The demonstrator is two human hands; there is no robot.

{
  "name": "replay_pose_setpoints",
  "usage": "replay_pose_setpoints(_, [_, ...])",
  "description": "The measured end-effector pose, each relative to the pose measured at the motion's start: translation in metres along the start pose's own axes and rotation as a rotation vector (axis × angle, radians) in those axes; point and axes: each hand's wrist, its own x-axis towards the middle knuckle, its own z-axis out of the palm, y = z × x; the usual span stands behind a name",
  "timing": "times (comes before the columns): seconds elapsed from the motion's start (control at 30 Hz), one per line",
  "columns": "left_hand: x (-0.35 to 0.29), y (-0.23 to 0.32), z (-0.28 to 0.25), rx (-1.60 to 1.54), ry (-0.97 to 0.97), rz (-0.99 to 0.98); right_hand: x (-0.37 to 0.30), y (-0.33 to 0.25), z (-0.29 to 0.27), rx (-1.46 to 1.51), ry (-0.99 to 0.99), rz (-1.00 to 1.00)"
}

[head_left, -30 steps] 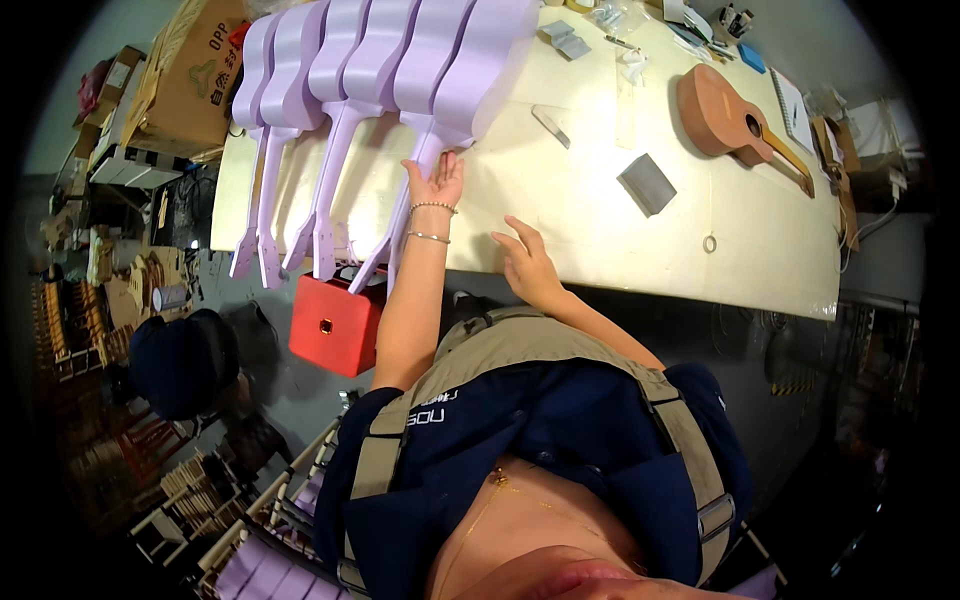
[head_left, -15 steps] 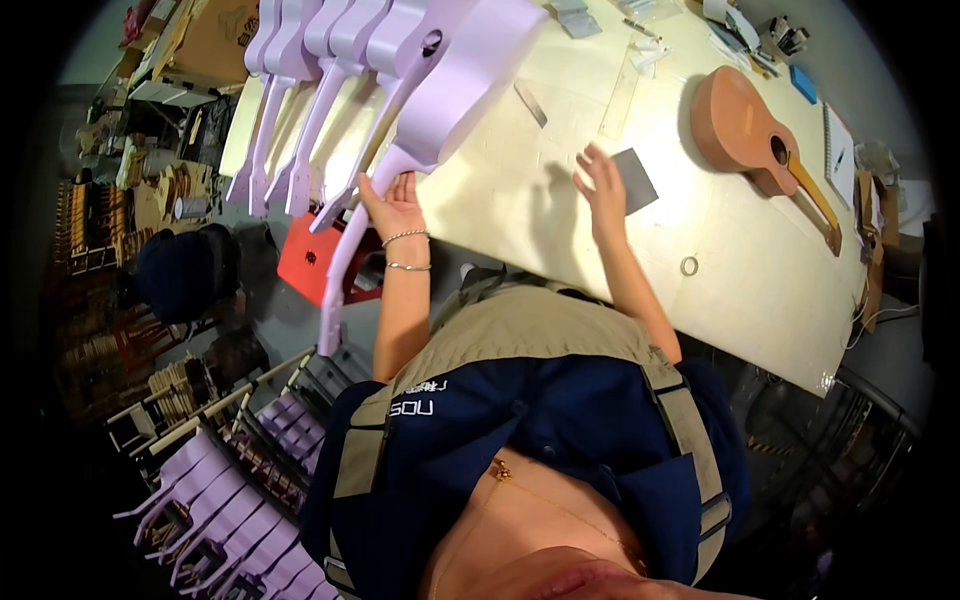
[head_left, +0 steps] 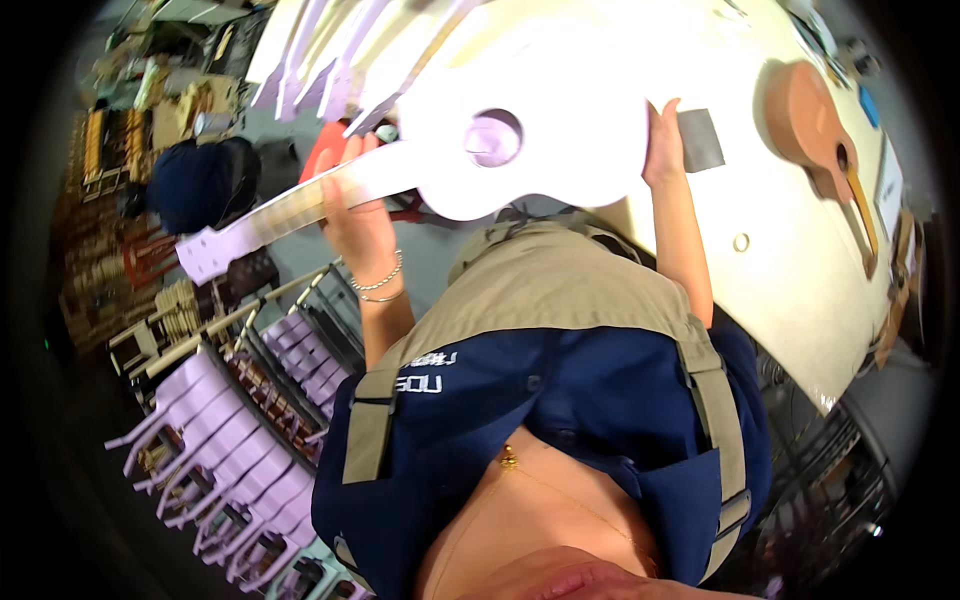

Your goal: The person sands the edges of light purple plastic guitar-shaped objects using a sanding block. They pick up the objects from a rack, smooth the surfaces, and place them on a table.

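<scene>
A lavender ukulele (head_left: 565, 150) without strings lies level in front of me, its face with the round sound hole turned up and bright with glare. My left hand (head_left: 362, 230) is closed around its neck, fingers coming up behind the far side. At the bottom end of the body my right hand (head_left: 664, 150) grips the edge, some of its fingers hidden. Just right of that hand, a dark grey square sheet (head_left: 703, 139) rests on the pale table (head_left: 790, 290). Necks of several more lavender ukuleles (head_left: 345, 75) jut over the table's left edge.
A brown ukulele (head_left: 812, 115) lies on the table at the right, with a small ring (head_left: 741, 242) nearer me. A rack of lavender ukulele bodies (head_left: 225, 440) stands at lower left. A dark blue rounded object (head_left: 190, 185) and a red item (head_left: 325, 150) are left of the table.
The ukulele has swung from steeply upright to nearly level, its face now upward. My right hand has gone from empty above the table to gripping its body end. My view has shifted.
</scene>
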Motion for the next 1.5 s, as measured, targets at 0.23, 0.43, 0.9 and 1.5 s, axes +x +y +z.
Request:
replay_pose_setpoints(0.23, [-0.003, 0.023, 0.013, 0.141, -0.007, 0.151, -0.013, 0.039, 0.018, 0.038, 0.004, 0.087])
replay_pose_setpoints(0.43, [-0.002, 0.034, 0.013, 0.212, 0.068, 0.152, -0.018, 0.048, 0.024, 0.013, 0.028, 0.125])
replay_pose_setpoints(0.9, [0.015, 0.001, -0.016, -0.016, 0.198, 0.064, -0.027, 0.039, 0.044, 0.042, 0.017, 0.078])
replay_pose_setpoints(1.5, [0.036, -0.001, -0.003, 0.004, 0.069, -0.085, -0.036, 0.012, 0.035, 0.069, -0.035, 0.091])
